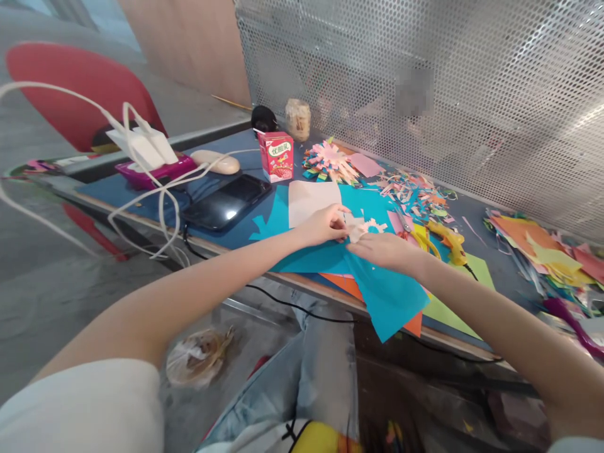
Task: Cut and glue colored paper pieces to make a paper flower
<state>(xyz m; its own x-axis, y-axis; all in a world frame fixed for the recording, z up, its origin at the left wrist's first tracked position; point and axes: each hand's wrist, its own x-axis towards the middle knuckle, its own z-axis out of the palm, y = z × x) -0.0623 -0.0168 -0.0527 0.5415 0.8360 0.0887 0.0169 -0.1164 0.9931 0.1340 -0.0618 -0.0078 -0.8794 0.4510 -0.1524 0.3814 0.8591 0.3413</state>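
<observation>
My left hand (326, 225) has its fingers curled and pinched at one end of a pale pink fringed paper strip (357, 231). My right hand (387, 251) meets it from the other side with the fingers together on the same strip; its thumb is hidden. The strip's cut fringe sticks up between and beyond the hands. Beneath both hands lies a blue paper sheet (306, 259), one corner hanging over the table edge. A pale pink sheet (309, 198) rests on it behind my left hand. Scissors (404, 220) lie past my right hand.
A yellow glue gun (448, 239) lies right of my right hand. Behind are a fringed paper flower (330, 160), paper scraps (415, 192) and a red drink carton (277, 157). A phone (229, 201), white cables (163, 189) and a purple box (155, 171) stand left. Perforated metal panel (453, 75) borders the back.
</observation>
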